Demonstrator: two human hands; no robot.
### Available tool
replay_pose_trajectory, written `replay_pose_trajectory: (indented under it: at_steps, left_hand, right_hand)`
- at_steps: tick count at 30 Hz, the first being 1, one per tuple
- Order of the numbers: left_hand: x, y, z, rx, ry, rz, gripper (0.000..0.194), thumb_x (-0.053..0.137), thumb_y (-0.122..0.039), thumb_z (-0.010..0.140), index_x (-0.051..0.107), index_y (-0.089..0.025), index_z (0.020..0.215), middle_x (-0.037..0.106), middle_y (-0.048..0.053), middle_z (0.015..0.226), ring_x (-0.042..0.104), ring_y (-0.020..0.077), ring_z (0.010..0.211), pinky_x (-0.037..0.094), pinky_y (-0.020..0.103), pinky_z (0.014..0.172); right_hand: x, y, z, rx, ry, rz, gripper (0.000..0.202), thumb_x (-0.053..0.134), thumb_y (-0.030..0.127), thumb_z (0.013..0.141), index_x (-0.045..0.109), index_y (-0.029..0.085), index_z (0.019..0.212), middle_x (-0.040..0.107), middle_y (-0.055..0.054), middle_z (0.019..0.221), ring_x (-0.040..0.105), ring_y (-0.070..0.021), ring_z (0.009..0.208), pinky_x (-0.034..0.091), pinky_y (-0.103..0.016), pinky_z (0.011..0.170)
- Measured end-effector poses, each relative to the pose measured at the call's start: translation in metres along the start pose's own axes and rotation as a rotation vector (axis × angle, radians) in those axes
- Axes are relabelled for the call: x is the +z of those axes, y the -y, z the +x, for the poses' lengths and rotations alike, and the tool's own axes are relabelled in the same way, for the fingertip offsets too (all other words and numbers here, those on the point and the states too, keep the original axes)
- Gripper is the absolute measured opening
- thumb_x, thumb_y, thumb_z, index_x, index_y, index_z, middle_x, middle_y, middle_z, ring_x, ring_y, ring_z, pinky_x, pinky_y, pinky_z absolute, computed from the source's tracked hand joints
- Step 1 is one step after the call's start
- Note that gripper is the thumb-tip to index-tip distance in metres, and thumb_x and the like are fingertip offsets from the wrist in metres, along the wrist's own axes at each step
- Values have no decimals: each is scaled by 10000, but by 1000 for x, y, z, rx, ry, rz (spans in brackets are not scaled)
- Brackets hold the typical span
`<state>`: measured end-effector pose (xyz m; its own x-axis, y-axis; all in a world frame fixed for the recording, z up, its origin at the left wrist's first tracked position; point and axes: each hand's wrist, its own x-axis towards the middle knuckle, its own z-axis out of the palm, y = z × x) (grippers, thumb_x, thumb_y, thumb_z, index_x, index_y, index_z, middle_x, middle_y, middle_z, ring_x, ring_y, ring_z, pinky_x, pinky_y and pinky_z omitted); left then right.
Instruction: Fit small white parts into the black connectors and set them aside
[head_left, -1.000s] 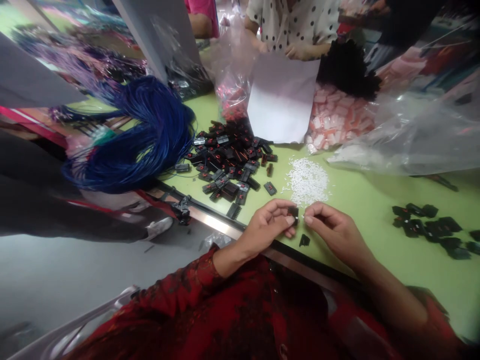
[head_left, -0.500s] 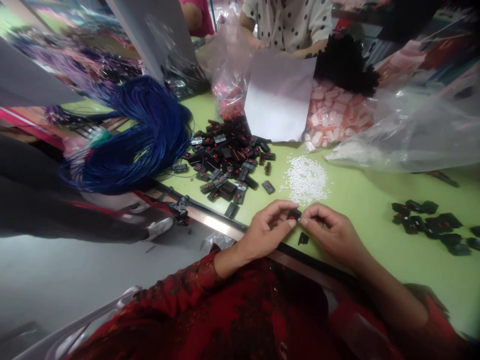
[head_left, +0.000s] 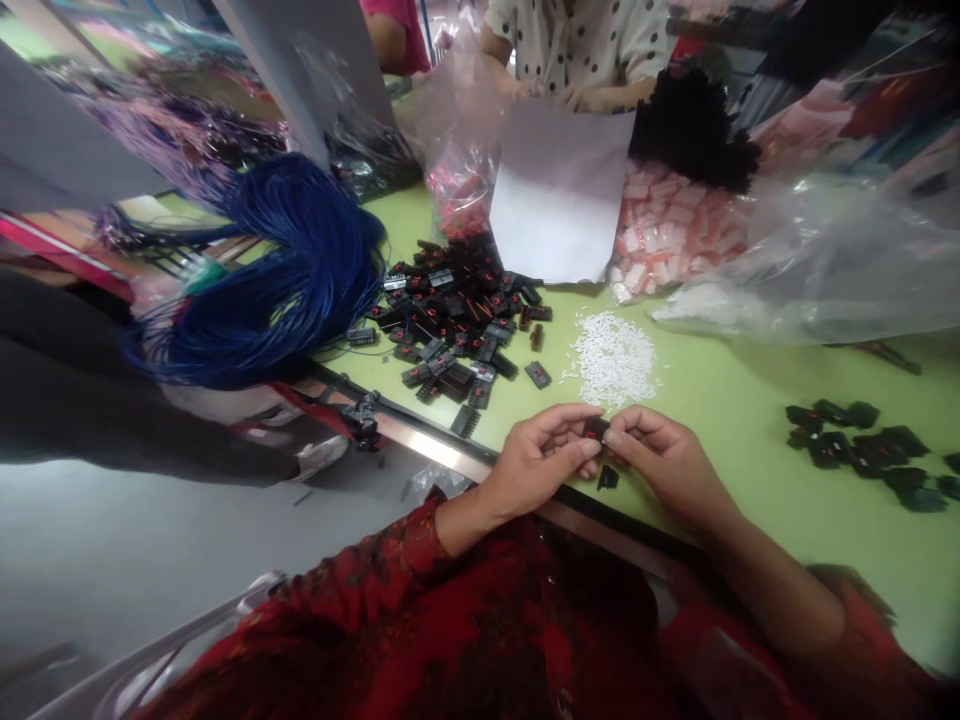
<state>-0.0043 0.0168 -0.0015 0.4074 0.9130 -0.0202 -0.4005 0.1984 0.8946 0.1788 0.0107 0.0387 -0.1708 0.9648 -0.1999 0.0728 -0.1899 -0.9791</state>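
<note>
My left hand (head_left: 544,452) pinches a small black connector housing (head_left: 595,428) with a red spot on it, close to the table's front edge. Thumb and forefinger of my right hand (head_left: 660,455) are pressed together at the housing's right end; whatever lies between those fingertips is hidden. Just below, a loose black piece (head_left: 608,478) rests on the table. Beyond my fingers is a spread of tiny white pieces (head_left: 616,358). Further left lies a heap of black connector housings (head_left: 457,320), many with red parts.
A thick bundle of blue wires (head_left: 277,270) lies left. White paper (head_left: 559,200) stands before a co-worker in a dotted shirt (head_left: 577,45). Bagged pink-and-white pieces (head_left: 667,230) and a clear plastic bag (head_left: 817,270) lie back right. Several black parts (head_left: 855,440) sit at right.
The black housing has turned slightly between my fingers, and more of its red spot shows. Both my hands stay almost in place. The co-worker's hands behind the paper have shifted.
</note>
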Motion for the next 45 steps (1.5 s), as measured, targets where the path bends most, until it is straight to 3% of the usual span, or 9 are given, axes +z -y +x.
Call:
replay_pose_trajectory:
  at_steps: [6,10,25,38,42,45]
  left_hand:
    - [1,-6,2,-78,-16,-120,416,837,-337,821,700,-130,1154,716,29,850,701,109,656,602,243,649]
    - [1,-6,3,-99,-24,-124,428,849,-332,807,702,-124,1151,718,33,858,698,109,651,606,252,655]
    - [0,-1,1,-59,-29,-71,418,830,-320,826,692,-132,1174,732,40,887,706,107,672,617,249,661]
    - [1,7,-2,-20,-44,41,467,798,-363,859,666,-113,1231,746,58,876,703,112,691,620,270,710]
    - [4,7,-2,81,-18,171,397,732,-355,912,648,-134,1231,743,64,889,707,129,714,608,276,701]
    - [4,3,-2,268,24,493,335,655,-314,958,650,-158,1254,745,85,950,704,157,798,596,309,748]
  right_hand:
    - [-8,-5,0,9,62,24,296,727,485,909,704,197,841,637,9,703,544,-108,630,465,-252,621]
    - [-9,-2,-1,-7,27,-12,249,790,440,855,724,200,858,681,-4,737,603,-123,671,512,-268,666]
    - [-6,4,0,-50,-19,-101,253,819,452,798,760,209,762,743,-35,709,691,-172,658,626,-346,681]
    - [0,0,-3,-34,-91,-148,256,821,422,778,711,197,728,732,-34,670,686,-166,611,609,-317,628]
    - [-3,3,-5,-29,-49,-137,293,776,478,831,706,196,795,730,-36,703,678,-161,630,595,-304,633]
    - [-7,2,-5,-44,-19,-169,286,786,483,822,711,207,833,732,-29,743,677,-162,657,587,-301,643]
